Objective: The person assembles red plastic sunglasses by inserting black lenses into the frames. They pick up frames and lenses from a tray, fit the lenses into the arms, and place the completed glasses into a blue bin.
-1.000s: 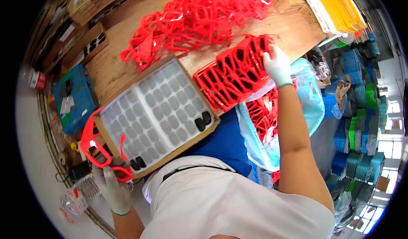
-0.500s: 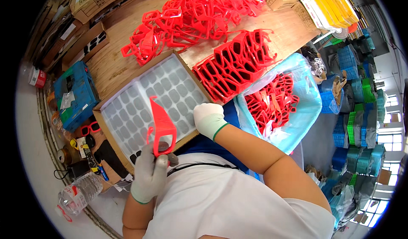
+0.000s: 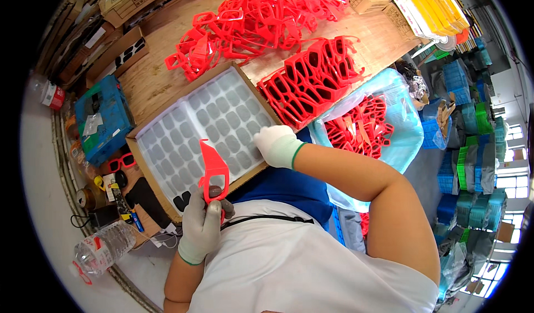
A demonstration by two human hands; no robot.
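Currently, left hand (image 3: pixel 203 224): gloved, my thumb and fingers closed around a red glasses frame (image 3: pixel 214 162).
Red glasses frame: held up over the near edge of the cardboard box (image 3: pixel 257 172), one temple pointing away from me, a dark lens (image 3: pixel 213 191) showing by my fingers.
Right hand (image 3: pixel 277 146): gloved, fingers curled at the box's near right corner; I cannot tell whether they hold anything.
Cardboard box: rows of lenses under a whitish sheet (image 3: pixel 192 110), with black lenses (image 3: pixel 182 200) uncovered at the near left corner.
Beyond my right hand: a packed row of red glasses (image 3: pixel 311 79) with dark lenses.
Farther up the wooden table (image 3: pixel 158 71): a tangled red pile (image 3: pixel 250 21).
Right of the table: a pale blue bag (image 3: pixel 406 124) holding more red frames (image 3: pixel 361 128).
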